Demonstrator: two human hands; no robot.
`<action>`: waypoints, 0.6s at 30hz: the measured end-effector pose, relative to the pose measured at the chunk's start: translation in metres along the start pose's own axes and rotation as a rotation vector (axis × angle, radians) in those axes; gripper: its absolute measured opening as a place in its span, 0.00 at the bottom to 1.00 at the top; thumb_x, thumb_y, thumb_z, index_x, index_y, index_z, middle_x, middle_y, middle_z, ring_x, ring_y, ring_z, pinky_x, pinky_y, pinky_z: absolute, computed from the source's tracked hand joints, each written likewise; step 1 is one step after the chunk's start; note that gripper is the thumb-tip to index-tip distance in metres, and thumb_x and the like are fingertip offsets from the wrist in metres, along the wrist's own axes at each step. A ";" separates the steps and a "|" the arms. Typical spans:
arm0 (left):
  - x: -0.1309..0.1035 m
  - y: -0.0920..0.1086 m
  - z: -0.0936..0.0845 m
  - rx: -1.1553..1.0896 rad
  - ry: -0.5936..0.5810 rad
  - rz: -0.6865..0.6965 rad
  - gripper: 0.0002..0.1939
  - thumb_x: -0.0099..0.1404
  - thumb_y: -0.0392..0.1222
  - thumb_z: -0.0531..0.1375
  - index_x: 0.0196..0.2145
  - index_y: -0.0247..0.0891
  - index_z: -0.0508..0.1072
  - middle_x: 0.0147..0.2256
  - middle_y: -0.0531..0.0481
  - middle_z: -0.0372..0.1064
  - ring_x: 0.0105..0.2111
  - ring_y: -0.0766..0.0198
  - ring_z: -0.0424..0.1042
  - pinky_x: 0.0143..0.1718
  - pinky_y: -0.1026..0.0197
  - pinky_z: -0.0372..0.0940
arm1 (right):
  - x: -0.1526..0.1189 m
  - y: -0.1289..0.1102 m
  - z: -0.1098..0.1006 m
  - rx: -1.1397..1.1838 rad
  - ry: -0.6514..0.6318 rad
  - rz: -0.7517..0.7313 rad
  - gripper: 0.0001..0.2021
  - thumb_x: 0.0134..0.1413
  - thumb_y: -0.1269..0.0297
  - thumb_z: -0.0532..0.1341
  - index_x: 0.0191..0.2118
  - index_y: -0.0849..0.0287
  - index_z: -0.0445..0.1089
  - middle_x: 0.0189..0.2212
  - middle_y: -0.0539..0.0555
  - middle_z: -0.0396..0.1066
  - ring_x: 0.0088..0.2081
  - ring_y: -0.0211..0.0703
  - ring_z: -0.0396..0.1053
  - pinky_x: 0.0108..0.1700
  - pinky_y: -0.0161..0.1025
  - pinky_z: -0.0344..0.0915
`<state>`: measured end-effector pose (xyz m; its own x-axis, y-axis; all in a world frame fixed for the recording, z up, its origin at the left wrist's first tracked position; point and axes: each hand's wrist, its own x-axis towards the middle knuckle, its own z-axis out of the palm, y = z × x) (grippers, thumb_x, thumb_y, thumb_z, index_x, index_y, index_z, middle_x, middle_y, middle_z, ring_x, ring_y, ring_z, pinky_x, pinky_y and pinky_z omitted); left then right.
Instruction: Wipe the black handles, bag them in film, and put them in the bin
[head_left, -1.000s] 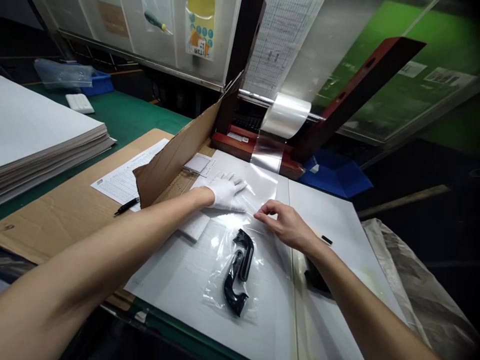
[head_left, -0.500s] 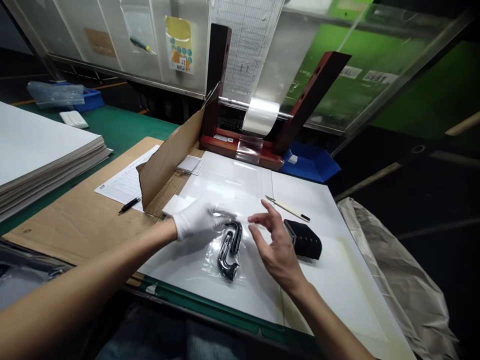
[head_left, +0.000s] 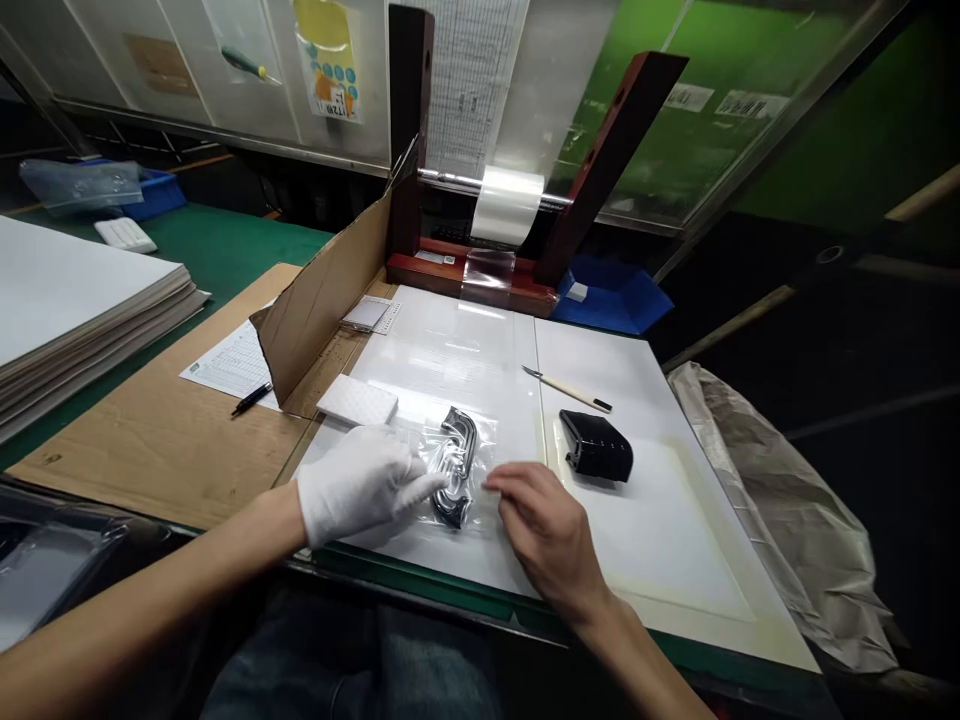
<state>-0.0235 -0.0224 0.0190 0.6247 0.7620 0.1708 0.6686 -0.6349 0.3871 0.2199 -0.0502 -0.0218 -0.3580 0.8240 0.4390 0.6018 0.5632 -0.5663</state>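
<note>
A clear plastic bag (head_left: 486, 440) lies on the white work surface with dark glossy curved parts (head_left: 452, 510) inside. My left hand (head_left: 364, 485), in a white glove, is at the bag's left edge, its fingers curled and the thumb over the film. At the right edge, the thumb and fingers of my bare right hand (head_left: 551, 535) pinch the film; the exact contact is partly hidden. Right of the bag sits a black, hollow-looking block-like part (head_left: 598, 447). Beyond it lies a craft knife (head_left: 568, 389) with a pale handle.
A white patterned pad (head_left: 358, 402) lies behind my left hand, beside an upright cardboard sheet (head_left: 330, 300). At the back, a wooden stand (head_left: 472, 285) carries a roll of clear film (head_left: 507, 205). A blue tray (head_left: 619, 298) is behind right; a paper stack (head_left: 82, 300) stands left.
Both hands have come down toward me, from the bag's far end to its sides. My right fingers have closed from spread to a pinch. The view has shifted slightly.
</note>
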 end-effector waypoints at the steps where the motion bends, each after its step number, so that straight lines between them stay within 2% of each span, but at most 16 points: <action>1: 0.007 0.003 0.006 0.004 0.010 -0.026 0.22 0.75 0.47 0.50 0.28 0.38 0.77 0.28 0.49 0.76 0.31 0.61 0.75 0.40 0.60 0.70 | 0.008 0.001 0.005 -0.029 0.027 0.047 0.13 0.64 0.73 0.53 0.47 0.57 0.74 0.44 0.57 0.77 0.48 0.46 0.73 0.50 0.46 0.73; 3: 0.022 0.008 0.022 0.007 0.033 -0.089 0.18 0.76 0.44 0.48 0.45 0.37 0.77 0.43 0.43 0.77 0.45 0.57 0.75 0.50 0.55 0.68 | 0.025 0.006 0.021 -0.092 0.045 0.136 0.18 0.66 0.73 0.51 0.56 0.61 0.71 0.52 0.59 0.75 0.57 0.48 0.69 0.60 0.49 0.68; 5: 0.033 0.012 0.042 0.013 0.036 -0.154 0.21 0.75 0.41 0.48 0.61 0.34 0.65 0.60 0.37 0.66 0.60 0.50 0.65 0.61 0.49 0.61 | 0.035 0.014 0.041 -0.152 0.015 0.202 0.23 0.64 0.76 0.47 0.61 0.68 0.66 0.59 0.63 0.69 0.65 0.51 0.62 0.66 0.53 0.60; 6: 0.036 0.013 0.052 0.018 0.024 -0.184 0.24 0.75 0.41 0.49 0.65 0.32 0.59 0.65 0.35 0.59 0.66 0.47 0.57 0.64 0.46 0.57 | 0.038 0.018 0.049 -0.175 -0.013 0.225 0.26 0.62 0.79 0.45 0.63 0.70 0.63 0.61 0.64 0.66 0.67 0.53 0.58 0.68 0.55 0.56; 8: 0.039 0.013 0.065 0.025 -0.016 -0.232 0.29 0.74 0.40 0.48 0.69 0.29 0.51 0.70 0.35 0.46 0.70 0.42 0.44 0.67 0.42 0.51 | 0.039 0.026 0.062 -0.206 -0.075 0.249 0.31 0.58 0.82 0.43 0.67 0.72 0.57 0.66 0.64 0.58 0.70 0.52 0.49 0.70 0.57 0.49; 10: 0.040 0.012 0.070 0.030 -0.062 -0.256 0.30 0.74 0.40 0.48 0.70 0.29 0.49 0.72 0.37 0.41 0.71 0.41 0.37 0.68 0.40 0.48 | 0.037 0.030 0.066 -0.223 -0.125 0.255 0.33 0.57 0.82 0.43 0.69 0.70 0.52 0.70 0.62 0.50 0.72 0.51 0.42 0.72 0.56 0.43; 15: 0.041 0.015 0.064 0.054 -0.118 -0.276 0.32 0.72 0.38 0.49 0.70 0.28 0.48 0.72 0.34 0.40 0.71 0.38 0.38 0.69 0.38 0.47 | 0.037 0.028 0.058 -0.259 -0.191 0.236 0.33 0.60 0.80 0.42 0.71 0.68 0.44 0.72 0.61 0.43 0.73 0.50 0.35 0.72 0.58 0.41; 18: 0.027 0.027 0.061 0.084 -0.094 -0.268 0.33 0.73 0.41 0.49 0.71 0.29 0.46 0.72 0.36 0.37 0.71 0.39 0.39 0.69 0.40 0.49 | 0.038 0.027 0.052 -0.249 -0.225 0.168 0.36 0.59 0.81 0.40 0.73 0.60 0.39 0.73 0.52 0.40 0.73 0.44 0.31 0.72 0.56 0.41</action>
<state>0.0358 -0.0263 -0.0210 0.4534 0.8912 -0.0140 0.8435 -0.4240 0.3298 0.1854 -0.0005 -0.0572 -0.3707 0.9123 0.1739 0.8109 0.4092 -0.4183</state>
